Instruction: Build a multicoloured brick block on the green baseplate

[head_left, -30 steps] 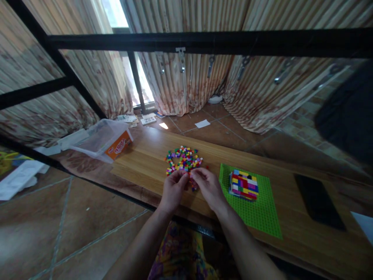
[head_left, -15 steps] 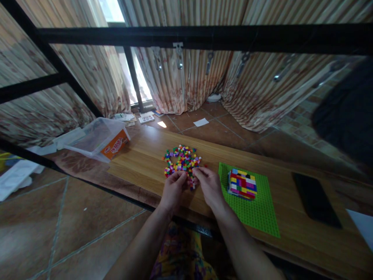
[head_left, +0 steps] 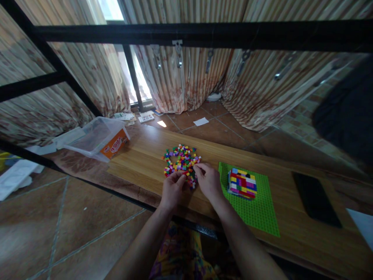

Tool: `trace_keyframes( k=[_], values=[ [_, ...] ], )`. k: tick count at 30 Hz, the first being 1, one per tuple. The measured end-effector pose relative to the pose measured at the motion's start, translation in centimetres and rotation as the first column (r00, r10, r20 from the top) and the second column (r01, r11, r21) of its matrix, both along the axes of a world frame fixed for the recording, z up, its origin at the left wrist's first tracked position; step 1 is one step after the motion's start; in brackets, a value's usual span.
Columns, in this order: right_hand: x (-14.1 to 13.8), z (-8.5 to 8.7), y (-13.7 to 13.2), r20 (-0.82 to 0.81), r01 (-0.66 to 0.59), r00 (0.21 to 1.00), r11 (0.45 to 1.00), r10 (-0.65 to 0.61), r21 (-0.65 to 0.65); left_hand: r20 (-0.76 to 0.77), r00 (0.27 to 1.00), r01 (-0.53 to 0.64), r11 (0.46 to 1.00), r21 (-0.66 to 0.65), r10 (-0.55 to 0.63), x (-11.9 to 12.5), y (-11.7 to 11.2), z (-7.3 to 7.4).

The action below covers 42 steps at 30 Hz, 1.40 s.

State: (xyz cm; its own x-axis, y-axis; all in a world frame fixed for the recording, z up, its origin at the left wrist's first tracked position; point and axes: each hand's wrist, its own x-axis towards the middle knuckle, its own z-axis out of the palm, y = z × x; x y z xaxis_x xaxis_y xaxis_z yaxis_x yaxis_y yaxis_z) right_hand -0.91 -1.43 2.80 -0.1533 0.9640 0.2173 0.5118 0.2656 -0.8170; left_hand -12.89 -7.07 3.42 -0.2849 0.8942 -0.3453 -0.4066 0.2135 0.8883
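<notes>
A loose pile of small coloured toy bricks [head_left: 182, 158] lies on the wooden table. At the pile's near edge, my left hand [head_left: 174, 187] pinches what looks like a small red brick [head_left: 185, 172] between thumb and forefinger. My right hand [head_left: 208, 179] is at the pile's right side, its thumb and fingers pressed together; whatever they hold is too small to make out. Right of that hand, a block built of multicoloured bricks [head_left: 242, 184] stands on a green studded baseplate [head_left: 266, 210].
A black phone-like slab [head_left: 316, 199] lies on the table [head_left: 140, 165] to the right. At the left end is a clear plastic bin [head_left: 93, 136] with an orange label. A black metal bar [head_left: 204, 37] crosses in front of the curtains [head_left: 192, 77].
My right hand has moved slightly up and away from my left, widening the gap between the fingertips. The red brick at my left fingertips shows more clearly. The built block has not moved.
</notes>
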Motion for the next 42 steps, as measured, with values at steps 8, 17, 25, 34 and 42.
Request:
trace_keyframes(
  k=[8, 17, 25, 34, 42],
  values=[
    [-0.4, 0.1, -2.1, -0.443, -0.142, 0.896, 0.952, 0.008, -0.270, -0.048, 0.991, 0.130, 0.989, 0.068, -0.127, 0.7, -0.4, 1.2],
    [-0.7, 0.2, -2.6, -0.642, -0.123, 0.735, 0.887, -0.220, -0.445, 0.066, 0.990, 0.119, 0.992, 0.051, -0.123, 0.6, -0.5, 0.8],
    [-0.2, -0.5, 1.3, -0.003, 0.046, 0.999, 0.999, -0.046, 0.002, 0.117, 0.988, 0.102, 0.995, -0.016, -0.099, 0.2, -1.2, 0.2],
    [0.3, -0.1, -1.1, -0.121, -0.089, 0.988, 0.995, 0.093, 0.041, 0.190, 0.980, 0.065, 0.998, -0.004, -0.063, -0.1, -1.4, 0.0],
    [1.8, 1.3, -3.9, -0.213, -0.316, 0.924, 0.948, 0.319, 0.048, 0.203, 0.959, 0.197, 0.980, 0.021, -0.197, 0.2, -1.7, 1.2]
  ],
)
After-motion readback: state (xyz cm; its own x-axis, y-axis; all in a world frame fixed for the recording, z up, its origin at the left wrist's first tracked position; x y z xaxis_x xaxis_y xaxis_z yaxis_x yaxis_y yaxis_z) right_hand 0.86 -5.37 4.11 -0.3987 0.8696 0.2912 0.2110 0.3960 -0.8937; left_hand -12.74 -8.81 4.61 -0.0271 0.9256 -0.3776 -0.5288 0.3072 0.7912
